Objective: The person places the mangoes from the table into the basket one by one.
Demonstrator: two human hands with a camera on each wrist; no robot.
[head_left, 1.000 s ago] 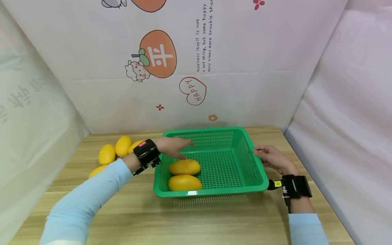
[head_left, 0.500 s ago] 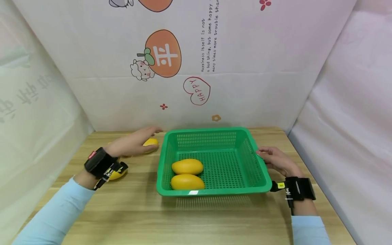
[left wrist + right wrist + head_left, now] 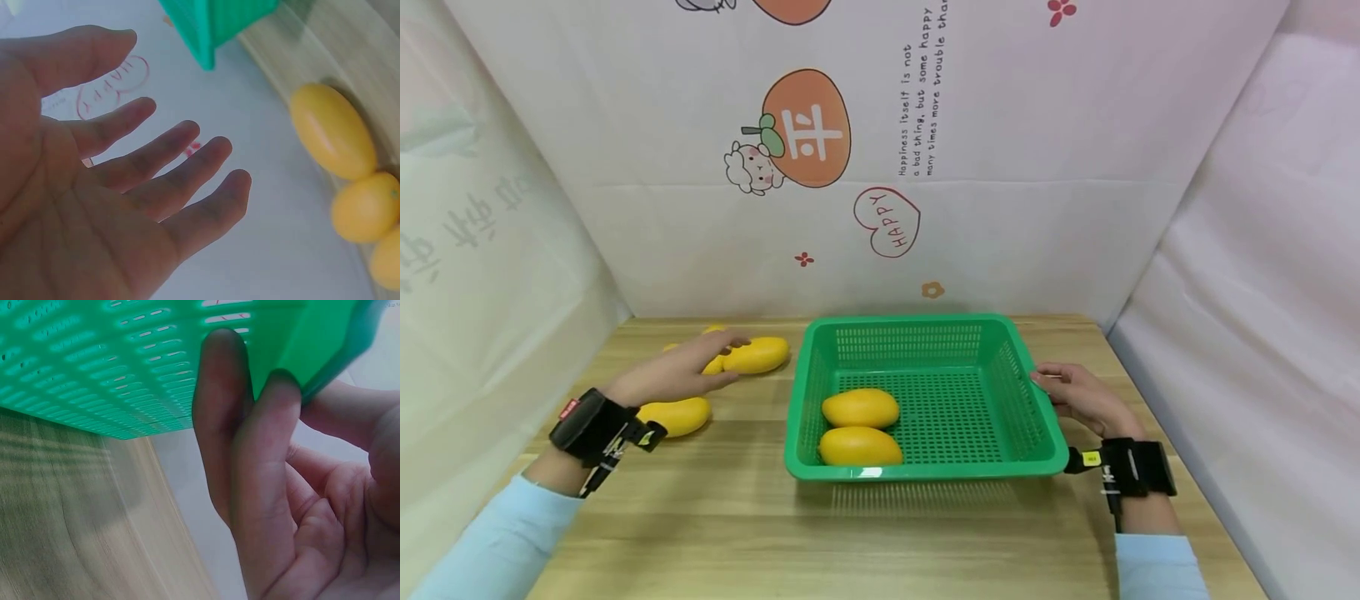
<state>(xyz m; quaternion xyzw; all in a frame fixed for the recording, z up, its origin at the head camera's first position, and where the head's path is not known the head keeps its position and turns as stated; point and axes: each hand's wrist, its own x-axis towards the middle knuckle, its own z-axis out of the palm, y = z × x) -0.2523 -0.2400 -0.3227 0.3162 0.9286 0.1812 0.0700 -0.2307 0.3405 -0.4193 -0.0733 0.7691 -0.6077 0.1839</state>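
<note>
My left hand [image 3: 677,368] hovers over a loose group of yellow mangoes at the left of the table, its fingers spread and its palm bare in the left wrist view. Closest to its fingertips lies one mango [image 3: 757,356]; another mango [image 3: 676,416] shows below the hand, and the others are partly covered by it. A green plastic basket [image 3: 925,472] stands in the middle, with two mangoes [image 3: 861,409] side by side in its left part. At the basket's right side, my right hand [image 3: 1086,400] pinches the rim between thumb and fingers [image 3: 265,487].
The wooden table [image 3: 760,533] reaches back to a white printed cloth [image 3: 1015,233] hanging behind it. More white cloth hangs along the left and right sides. Each wrist wears a black strap [image 3: 1138,467] with a small camera.
My left hand has moved from above the basket leftward to the loose mangoes. My right hand keeps its hold on the rim. The whole view has shifted slightly.
</note>
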